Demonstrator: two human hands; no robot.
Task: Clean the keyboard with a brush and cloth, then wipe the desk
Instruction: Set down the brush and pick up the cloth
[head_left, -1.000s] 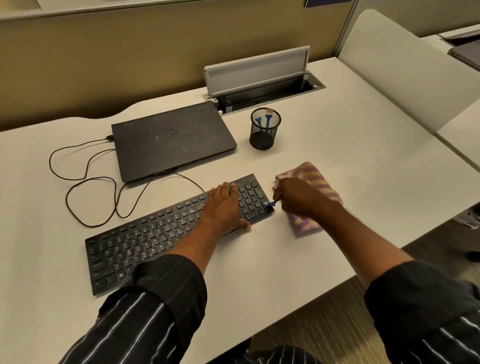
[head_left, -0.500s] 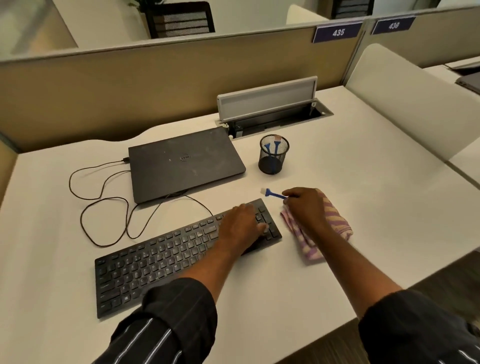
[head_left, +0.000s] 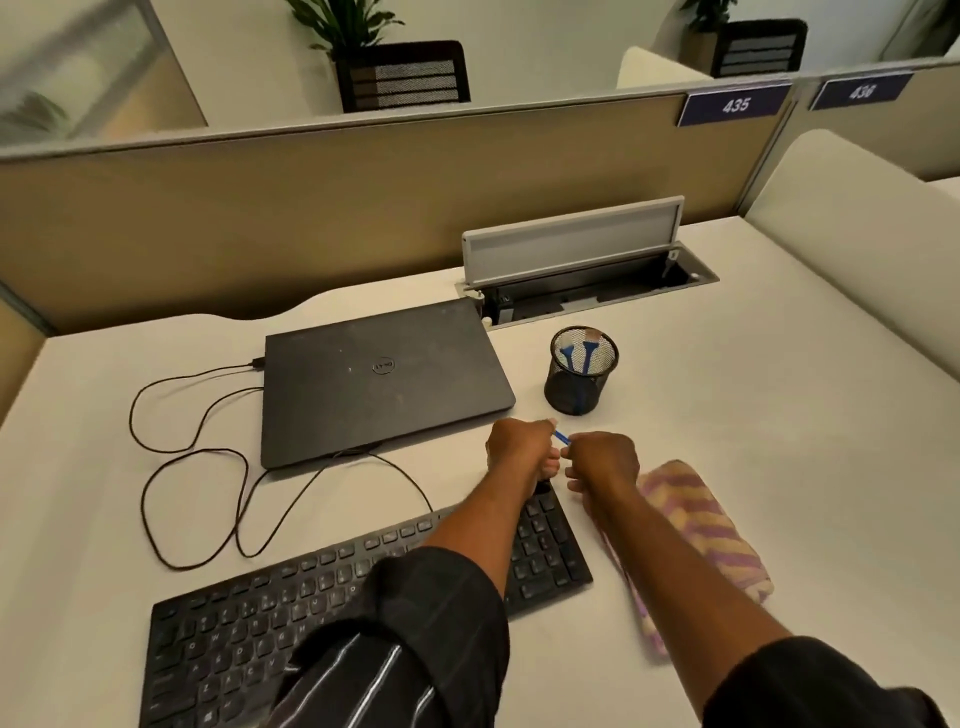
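Observation:
A black keyboard (head_left: 291, 608) lies slanted on the white desk (head_left: 753, 467), partly under my left forearm. Beyond its far right corner, both hands meet over the desk. My left hand (head_left: 519, 449) and my right hand (head_left: 605, 460) each grip an end of a small blue brush (head_left: 561, 438); only a short blue piece shows between them. A folded pink-and-yellow striped cloth (head_left: 701, 525) lies on the desk right of the keyboard, partly under my right forearm.
A closed black laptop (head_left: 379, 379) sits behind the keyboard, its cable (head_left: 182, 467) looping to the left. A black mesh cup (head_left: 582, 371) with blue brushes stands right of the laptop. An open cable box (head_left: 582, 270) is at the back, by the partition.
My left hand lifted off the keyboard and moved up to the brush, which my right hand carried away from the keys. The view tilted upward.

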